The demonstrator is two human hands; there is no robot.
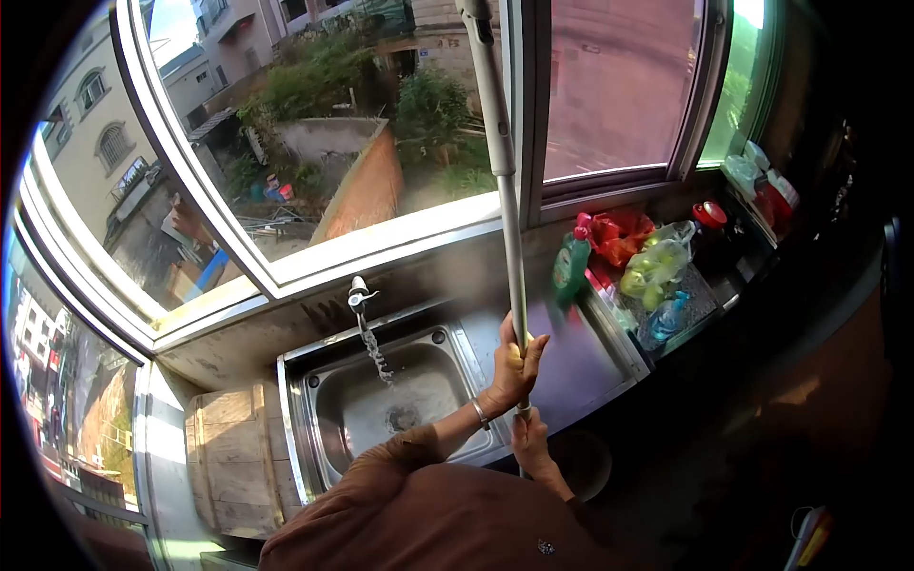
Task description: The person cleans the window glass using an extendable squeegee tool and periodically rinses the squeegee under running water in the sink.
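Note:
A long pale pole point(507, 205) rises from in front of my body past the window frame to the top of the view. My left hand point(515, 366) is wrapped round it beside the sink, with a bracelet at the wrist. Lower on the same pole, my right hand point(529, 440) is closed round it near my body. The pole's lower end is hidden below my hands. Water runs from the tap point(359, 297) into the steel sink point(328, 404), left of my hands.
Right of the pole stand a green bottle point(570, 266), a red bag point(621, 238), a clear bag of green fruit point(657, 266) and a blue bottle point(669, 317). Wooden boards point(233, 462) lie left of the sink. Window frames point(381, 243) run behind the counter.

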